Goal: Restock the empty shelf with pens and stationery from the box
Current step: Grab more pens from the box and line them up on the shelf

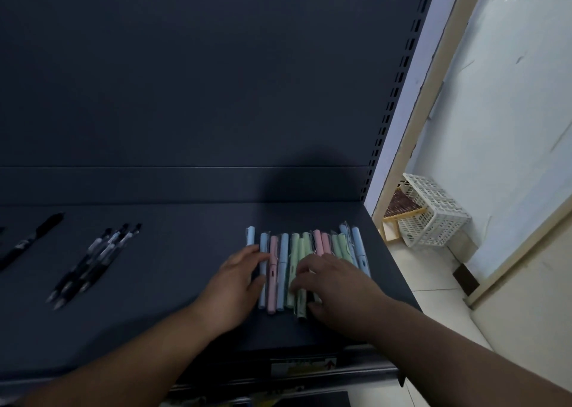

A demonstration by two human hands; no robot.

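At lower centre of the frame, the left hand (pixel 236 278) lies flat and open against the left edge of the pastel pens (pixel 280 267) on the dark shelf (pixel 173 252), probably squaring the row. The right hand (pixel 332 286) spreads loosely over the green ones, gripping nothing visible.

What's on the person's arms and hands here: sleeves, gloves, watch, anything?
Nothing visible. Both forearms are bare to the frame edge with no sleeve cuffs in view. The left hand and right hand have no gloves, rings, watch or bands, as far as the dim light shows.
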